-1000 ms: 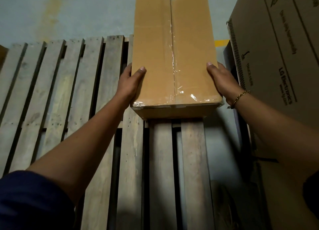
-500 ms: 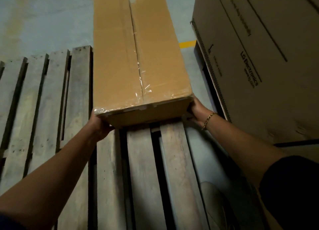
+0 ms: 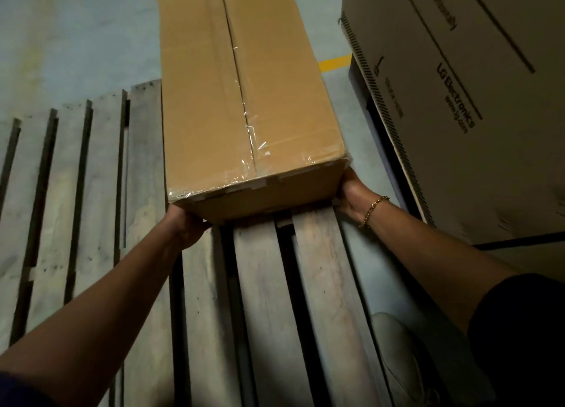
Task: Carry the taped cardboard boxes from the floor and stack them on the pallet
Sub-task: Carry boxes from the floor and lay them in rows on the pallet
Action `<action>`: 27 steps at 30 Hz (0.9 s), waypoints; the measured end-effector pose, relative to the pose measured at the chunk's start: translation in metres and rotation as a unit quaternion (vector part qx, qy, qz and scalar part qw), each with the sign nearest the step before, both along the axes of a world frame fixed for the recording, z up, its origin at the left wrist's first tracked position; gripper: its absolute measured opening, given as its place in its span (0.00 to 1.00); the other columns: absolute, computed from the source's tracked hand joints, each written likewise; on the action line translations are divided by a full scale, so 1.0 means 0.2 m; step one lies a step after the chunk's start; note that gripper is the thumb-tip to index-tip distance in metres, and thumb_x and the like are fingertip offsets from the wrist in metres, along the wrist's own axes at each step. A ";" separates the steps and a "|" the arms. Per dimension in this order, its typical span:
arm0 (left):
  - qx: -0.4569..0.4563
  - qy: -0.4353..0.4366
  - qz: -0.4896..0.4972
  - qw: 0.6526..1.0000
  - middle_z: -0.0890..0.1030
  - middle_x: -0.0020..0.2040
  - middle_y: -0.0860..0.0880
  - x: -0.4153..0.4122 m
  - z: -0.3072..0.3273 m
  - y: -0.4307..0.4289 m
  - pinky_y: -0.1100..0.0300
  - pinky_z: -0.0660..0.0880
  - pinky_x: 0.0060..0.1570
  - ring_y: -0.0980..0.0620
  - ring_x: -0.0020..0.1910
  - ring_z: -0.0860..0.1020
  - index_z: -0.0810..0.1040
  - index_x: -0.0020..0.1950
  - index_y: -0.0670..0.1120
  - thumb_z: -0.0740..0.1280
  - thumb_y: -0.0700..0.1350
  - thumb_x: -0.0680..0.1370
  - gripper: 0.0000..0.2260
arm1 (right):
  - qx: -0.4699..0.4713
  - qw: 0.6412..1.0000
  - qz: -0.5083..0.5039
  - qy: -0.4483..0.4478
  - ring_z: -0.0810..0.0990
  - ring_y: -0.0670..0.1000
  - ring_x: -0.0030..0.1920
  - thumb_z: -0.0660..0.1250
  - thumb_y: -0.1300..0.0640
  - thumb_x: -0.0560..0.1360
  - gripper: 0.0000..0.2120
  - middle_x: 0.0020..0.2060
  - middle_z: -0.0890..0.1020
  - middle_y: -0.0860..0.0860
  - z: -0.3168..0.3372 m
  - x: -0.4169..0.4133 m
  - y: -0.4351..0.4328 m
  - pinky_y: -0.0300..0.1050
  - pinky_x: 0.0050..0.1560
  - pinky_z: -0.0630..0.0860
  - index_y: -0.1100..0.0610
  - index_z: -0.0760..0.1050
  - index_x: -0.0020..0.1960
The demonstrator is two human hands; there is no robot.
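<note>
A long brown cardboard box (image 3: pixel 244 94), sealed with clear tape along its top seam, lies lengthwise over the right part of the grey wooden pallet (image 3: pixel 91 192). My left hand (image 3: pixel 186 226) grips the box's near lower left corner, fingers hidden under it. At the near lower right corner my right hand (image 3: pixel 351 192), with a gold chain bracelet on the wrist, holds the box the same way. The box's far end runs out of the top of the view.
A large printed cardboard carton (image 3: pixel 474 101) stands close on the right, beside the pallet. Grey concrete floor (image 3: pixel 76 33) with a yellow line (image 3: pixel 334 61) lies beyond. A pale shoe (image 3: pixel 397 345) shows at the lower right by the pallet's edge.
Both hands went from the box's sides, near the top, down to its near bottom corners. The view has shifted right and closer; the box's near end looks slightly raised.
</note>
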State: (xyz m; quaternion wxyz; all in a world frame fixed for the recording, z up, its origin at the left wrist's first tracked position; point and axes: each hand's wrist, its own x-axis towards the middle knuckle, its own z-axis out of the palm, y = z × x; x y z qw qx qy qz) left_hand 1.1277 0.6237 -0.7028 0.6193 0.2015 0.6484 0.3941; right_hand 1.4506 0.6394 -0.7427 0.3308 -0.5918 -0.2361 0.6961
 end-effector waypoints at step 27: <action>0.016 0.051 -0.025 0.998 0.83 0.55 0.43 -0.04 0.30 -0.14 0.50 0.83 0.45 0.44 0.48 0.84 0.81 0.57 0.48 0.54 0.56 0.85 0.19 | 0.030 0.999 0.007 0.028 0.83 0.45 0.48 0.50 0.41 0.85 0.22 0.42 0.86 0.43 0.03 -0.06 -0.06 0.40 0.42 0.79 0.49 0.79 0.58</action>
